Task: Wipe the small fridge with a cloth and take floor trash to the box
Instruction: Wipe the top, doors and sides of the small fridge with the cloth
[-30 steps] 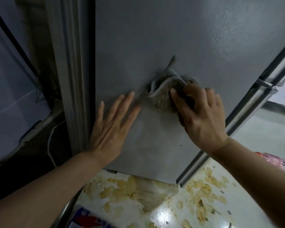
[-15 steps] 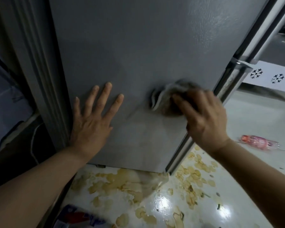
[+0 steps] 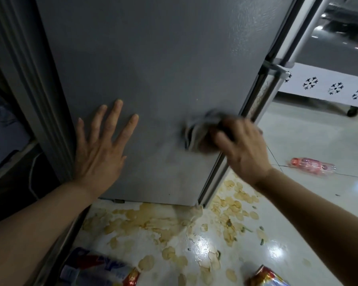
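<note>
Wiping is the step in hand. The right hand is clamped on a bunched grey cloth and presses it against the lower grey side panel of the small fridge, close to the panel's right edge. The cloth is blurred, consistent with a rubbing stroke. The left hand lies flat on the same panel, fingers straight and spread apart, holding nothing; it appears to brace the cabinet.

Judged from the panel, a dull smear beside and below the cloth calls for further strokes before the trash step begins.

Floor trash is not yet collected: scattered chips, a pink plastic bottle lying on its side well to the right, a red can and a blue-and-red packet near the bottom edge. The box is not in view.

Writing on the packet, can and bottle label is too blurred to read.
</note>
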